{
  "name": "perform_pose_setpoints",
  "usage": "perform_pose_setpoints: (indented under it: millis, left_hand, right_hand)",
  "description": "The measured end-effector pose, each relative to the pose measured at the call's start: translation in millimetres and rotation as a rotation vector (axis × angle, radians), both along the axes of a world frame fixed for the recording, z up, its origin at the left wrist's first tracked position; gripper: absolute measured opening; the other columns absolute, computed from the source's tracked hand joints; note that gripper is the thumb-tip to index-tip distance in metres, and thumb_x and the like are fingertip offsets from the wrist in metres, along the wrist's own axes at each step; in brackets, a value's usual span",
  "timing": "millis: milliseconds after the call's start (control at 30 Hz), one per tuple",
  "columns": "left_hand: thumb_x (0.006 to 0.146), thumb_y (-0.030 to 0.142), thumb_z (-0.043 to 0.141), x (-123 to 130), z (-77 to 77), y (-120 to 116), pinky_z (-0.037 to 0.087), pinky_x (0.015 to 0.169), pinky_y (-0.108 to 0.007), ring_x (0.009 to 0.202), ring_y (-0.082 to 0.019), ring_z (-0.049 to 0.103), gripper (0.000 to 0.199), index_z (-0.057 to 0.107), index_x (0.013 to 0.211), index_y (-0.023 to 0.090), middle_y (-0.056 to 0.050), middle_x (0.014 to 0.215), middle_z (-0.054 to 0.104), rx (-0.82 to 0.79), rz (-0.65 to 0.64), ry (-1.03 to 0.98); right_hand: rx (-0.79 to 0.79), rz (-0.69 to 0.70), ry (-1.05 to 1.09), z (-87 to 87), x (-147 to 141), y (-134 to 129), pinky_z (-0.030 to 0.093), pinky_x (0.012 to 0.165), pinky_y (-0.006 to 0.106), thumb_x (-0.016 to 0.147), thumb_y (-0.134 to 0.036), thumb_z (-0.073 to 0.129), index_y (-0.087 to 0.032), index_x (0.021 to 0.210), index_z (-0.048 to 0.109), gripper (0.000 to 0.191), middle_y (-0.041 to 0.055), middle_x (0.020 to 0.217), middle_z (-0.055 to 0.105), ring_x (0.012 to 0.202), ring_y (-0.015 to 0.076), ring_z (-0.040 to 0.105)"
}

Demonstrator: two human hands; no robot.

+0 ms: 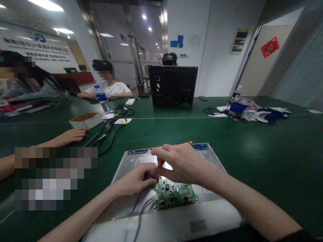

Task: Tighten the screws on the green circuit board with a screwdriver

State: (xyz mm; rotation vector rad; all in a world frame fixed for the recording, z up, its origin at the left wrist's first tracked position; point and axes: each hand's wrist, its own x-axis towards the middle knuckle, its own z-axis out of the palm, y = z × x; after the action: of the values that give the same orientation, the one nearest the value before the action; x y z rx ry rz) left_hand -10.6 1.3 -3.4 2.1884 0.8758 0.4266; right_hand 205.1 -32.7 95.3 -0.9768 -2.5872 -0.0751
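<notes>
My right hand [180,161] is closed round a red-handled screwdriver [160,162], held upright above the upper left corner of a green circuit board [175,195]. Its tip is hidden behind my fingers. My left hand [138,178] is closed with thumb and fingers together at that same corner; what they pinch, if anything, cannot be made out. The board lies on the silver metal back of a flat display panel [212,168]. Grey cables [142,215] run from the board's left side toward me. A narrow blue circuit strip [200,146] lines the panel's far edge.
A co-worker's hand [73,135] rests beside an open cardboard box [87,120] at left. Nearby are black cables [107,129] and a water bottle [103,100]. A black monitor housing [174,86] stands across the green table [272,158]; bags and cloths [254,111] lie at right.
</notes>
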Motion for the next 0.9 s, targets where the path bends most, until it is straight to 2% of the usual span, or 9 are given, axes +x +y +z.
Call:
perform_pose_setpoints:
  millis: [67, 167, 300, 500, 633, 900]
  left_hand:
    - [0.079, 0.019, 0.059, -0.2, -0.1, 0.4, 0.046, 0.068, -0.029, 0.075, -0.019, 0.058, 0.007, 0.062, 0.085, 0.017, -0.002, 0.082, 0.065, -0.006, -0.008, -0.002]
    - [0.08, 0.02, 0.058, -1.1, -1.5, 0.5, 0.045, 0.062, -0.027, 0.069, -0.017, 0.057, 0.007, 0.061, 0.085, 0.017, -0.001, 0.078, 0.064, -0.024, -0.001, -0.005]
    - [0.082, 0.024, 0.059, -1.7, -2.2, 0.5, 0.045, 0.064, -0.027, 0.071, -0.017, 0.057, 0.008, 0.062, 0.083, 0.017, -0.001, 0.076, 0.063, 0.004, -0.003, -0.006]
    - [0.081, 0.02, 0.059, 2.1, 6.7, 0.3, 0.047, 0.068, -0.028, 0.074, -0.018, 0.059, 0.006, 0.064, 0.08, 0.017, -0.001, 0.08, 0.065, 0.029, -0.071, -0.036]
    - [0.081, 0.016, 0.057, 4.0, 10.2, -1.6, 0.049, 0.068, -0.028, 0.074, -0.017, 0.06, 0.009, 0.066, 0.084, 0.018, -0.002, 0.086, 0.067, 0.015, -0.069, -0.052]
    - [0.084, 0.017, 0.056, 2.6, 6.7, -0.3, 0.049, 0.068, -0.029, 0.073, -0.017, 0.061, 0.006, 0.062, 0.086, 0.018, -0.002, 0.083, 0.067, -0.03, -0.065, -0.052]
  right_hand:
    - [-0.014, -0.007, -0.006, 0.1, 0.4, 1.1, 0.018, 0.049, 0.028, 0.092, -0.043, 0.053, -0.023, 0.105, 0.054, 0.024, 0.0012, 0.09, 0.07, 0.063, 0.0137, 0.058]
    - [-0.013, -0.006, -0.004, 0.6, 0.5, 1.0, 0.017, 0.049, 0.028, 0.094, -0.036, 0.05, -0.022, 0.105, 0.054, 0.018, 0.0016, 0.089, 0.07, 0.062, 0.0135, 0.058]
    - [-0.01, 0.008, 0.015, 1.3, 0.0, -1.5, 0.02, 0.048, 0.028, 0.089, -0.027, 0.048, -0.018, 0.107, 0.052, 0.021, 0.0039, 0.09, 0.068, 0.062, 0.0138, 0.056]
    - [0.003, 0.019, 0.008, -0.4, 1.3, 0.2, 0.018, 0.049, 0.028, 0.093, -0.043, 0.051, -0.022, 0.108, 0.053, 0.027, 0.0023, 0.093, 0.07, 0.063, 0.0141, 0.058]
    - [-0.022, 0.023, -0.006, 0.6, 1.7, 1.3, 0.02, 0.049, 0.029, 0.094, -0.037, 0.05, -0.021, 0.11, 0.053, 0.022, 0.0021, 0.095, 0.071, 0.065, 0.0146, 0.06]
    - [-0.028, 0.018, 0.004, 2.6, 1.2, -0.1, 0.022, 0.05, 0.029, 0.096, -0.037, 0.047, -0.02, 0.114, 0.053, 0.025, 0.0036, 0.098, 0.071, 0.066, 0.0143, 0.06]
